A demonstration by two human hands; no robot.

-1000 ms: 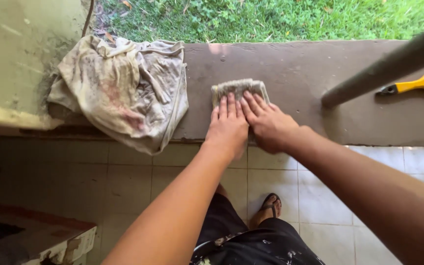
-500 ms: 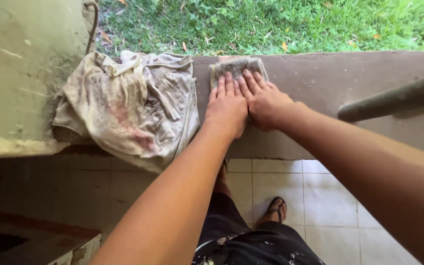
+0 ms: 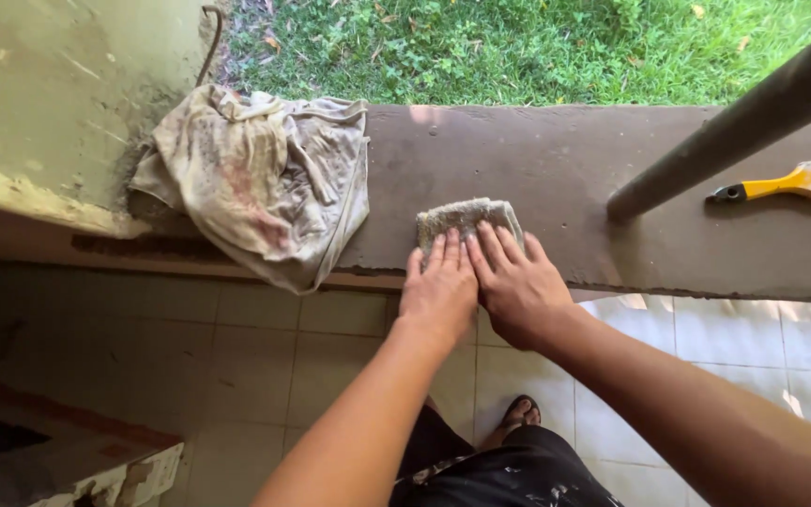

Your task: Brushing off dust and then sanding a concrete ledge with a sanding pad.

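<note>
My two hands press flat on a small pad.

My left hand (image 3: pixel 440 286) and right hand (image 3: pixel 515 282) lie side by side, fingers straight, on the grey pad (image 3: pixel 463 216) on the brown ledge (image 3: pixel 537 169), between a dirty rag (image 3: pixel 260 178) and a yellow brush (image 3: pixel 786 182).

You have no packages, labels, signs or screens anywhere in your view at this moment here.
</note>
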